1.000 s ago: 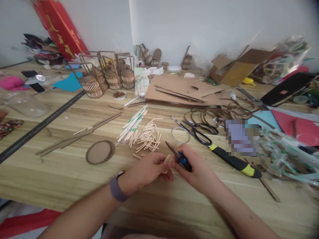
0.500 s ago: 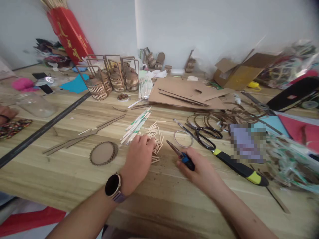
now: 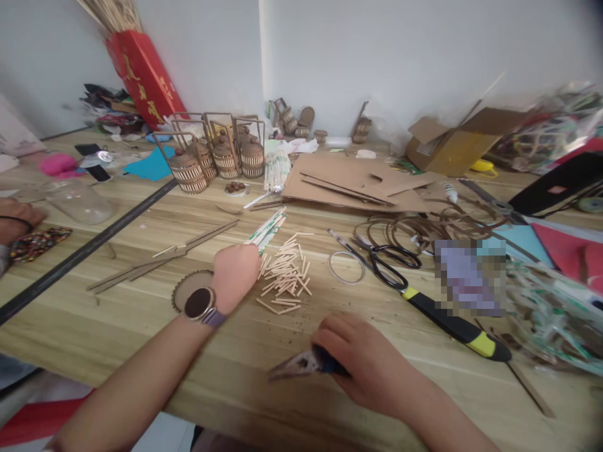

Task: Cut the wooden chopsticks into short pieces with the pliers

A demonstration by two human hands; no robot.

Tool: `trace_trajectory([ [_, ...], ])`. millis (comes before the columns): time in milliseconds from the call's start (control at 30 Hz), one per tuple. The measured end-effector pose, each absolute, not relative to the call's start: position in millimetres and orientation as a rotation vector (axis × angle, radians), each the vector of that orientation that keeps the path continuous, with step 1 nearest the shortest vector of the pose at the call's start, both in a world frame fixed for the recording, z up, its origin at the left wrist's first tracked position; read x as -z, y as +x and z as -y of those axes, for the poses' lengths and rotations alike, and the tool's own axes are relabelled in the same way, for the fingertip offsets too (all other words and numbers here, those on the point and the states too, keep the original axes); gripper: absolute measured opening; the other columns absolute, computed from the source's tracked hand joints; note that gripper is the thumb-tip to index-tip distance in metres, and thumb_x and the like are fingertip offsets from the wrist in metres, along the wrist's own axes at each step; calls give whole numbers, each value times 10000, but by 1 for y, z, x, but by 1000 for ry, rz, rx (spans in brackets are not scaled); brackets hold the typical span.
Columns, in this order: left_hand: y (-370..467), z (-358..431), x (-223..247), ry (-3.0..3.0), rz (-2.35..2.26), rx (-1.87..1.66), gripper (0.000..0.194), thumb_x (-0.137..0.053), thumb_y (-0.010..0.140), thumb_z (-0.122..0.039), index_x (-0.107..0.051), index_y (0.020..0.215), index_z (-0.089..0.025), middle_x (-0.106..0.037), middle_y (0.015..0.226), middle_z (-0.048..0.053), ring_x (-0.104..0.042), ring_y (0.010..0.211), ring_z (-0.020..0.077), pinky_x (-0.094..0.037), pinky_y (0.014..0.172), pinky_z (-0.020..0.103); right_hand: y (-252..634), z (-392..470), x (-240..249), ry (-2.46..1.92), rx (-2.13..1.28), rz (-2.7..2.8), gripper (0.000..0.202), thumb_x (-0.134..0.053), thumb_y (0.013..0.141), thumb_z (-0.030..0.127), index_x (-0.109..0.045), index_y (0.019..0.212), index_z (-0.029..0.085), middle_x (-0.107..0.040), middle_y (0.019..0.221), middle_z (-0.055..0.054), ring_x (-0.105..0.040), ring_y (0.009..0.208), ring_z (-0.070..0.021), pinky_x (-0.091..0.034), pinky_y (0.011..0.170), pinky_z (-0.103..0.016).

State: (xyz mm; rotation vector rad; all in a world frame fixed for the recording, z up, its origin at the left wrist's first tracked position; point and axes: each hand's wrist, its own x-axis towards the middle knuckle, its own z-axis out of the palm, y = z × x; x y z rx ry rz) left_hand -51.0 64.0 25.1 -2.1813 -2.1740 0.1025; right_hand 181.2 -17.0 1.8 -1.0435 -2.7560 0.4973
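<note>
My left hand [image 3: 237,276], with a watch on its wrist, is closed at the near end of a bundle of white-and-green wrapped sticks [image 3: 269,227]. My right hand [image 3: 353,358] is wrapped round the handles of a pair of pliers [image 3: 299,364], whose jaws point left over the bare wood near the table's front. Between the hands and farther back lies a pile of short cut sticks [image 3: 285,270]. A round cardboard disc with a ridged rim [image 3: 181,292] is partly hidden behind my left hand and watch.
Scissors [image 3: 391,260], a metal ring [image 3: 347,267] and a black-and-yellow handled tool [image 3: 456,323] lie right of the pile. Small lidded baskets [image 3: 188,171] and cardboard sheets [image 3: 339,179] stand or lie behind. Another person's hand [image 3: 19,220] is at the left edge.
My left hand has left the short sticks and moved left to the wrapped bundle. My right hand has come nearer with the pliers, which now point left. The view has shifted slightly.
</note>
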Motion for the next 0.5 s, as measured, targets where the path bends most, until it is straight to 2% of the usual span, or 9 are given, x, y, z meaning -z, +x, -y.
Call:
trace_trajectory([
  [100, -51, -73, -13, -2175, 2195, -126, 298, -415, 858, -193, -690, 784, -105, -710, 766, 194, -695, 744, 311, -455, 556, 308, 177, 19, 1, -1029, -435, 2879, 213, -537, 727, 86, -588, 904, 195, -638, 906, -66, -526, 801, -216, -356, 698, -324],
  [333, -54, -75, -8, -2128, 2168, -94, 342, -361, 869, -140, -694, 817, -84, -705, 765, 209, -698, 745, 317, -463, 570, 312, 186, 11, 6, -1162, -486, 2820, 245, -542, 733, 99, -605, 956, 178, -642, 954, -80, -532, 850, -229, -369, 736, -334],
  [500, -57, -73, -15, -2158, 2061, -69, 337, -318, 885, -112, -654, 910, -84, -694, 764, 204, -693, 770, 321, -445, 588, 318, 187, 11, 8, -1192, -507, 2730, 280, -534, 704, 78, -606, 956, 175, -638, 922, -85, -543, 829, -235, -396, 715, -338],
])
